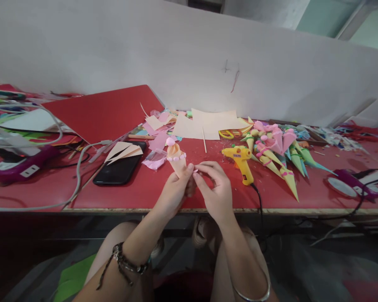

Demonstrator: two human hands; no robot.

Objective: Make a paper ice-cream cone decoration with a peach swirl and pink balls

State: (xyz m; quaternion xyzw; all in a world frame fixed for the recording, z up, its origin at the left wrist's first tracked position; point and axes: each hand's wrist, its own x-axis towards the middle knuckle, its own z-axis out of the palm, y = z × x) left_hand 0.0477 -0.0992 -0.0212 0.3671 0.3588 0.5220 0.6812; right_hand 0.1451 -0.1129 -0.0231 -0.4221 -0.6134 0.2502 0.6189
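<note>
My left hand (175, 191) is closed round the lower part of a peach paper cone (177, 164). Pink scalloped trim runs across the cone, and a pink ball tops it. Close beside it, my right hand (216, 191) pinches a small pink piece (195, 171) between thumb and forefinger; its exact shape is too small to make out. A yellow glue gun (242, 161) lies on the red table to the right of my hands. Further right is a pile of finished-looking paper cones (272, 147) in yellow, green and pink.
A black phone (121, 174) with peach paper pieces (125, 151) on it lies left of my hands. Behind are peach sheets (208, 121), a thin stick (204, 140), yellow-handled scissors (227, 134) and a red board (103, 113). Purple power strips (25, 167) and cables flank the workspace.
</note>
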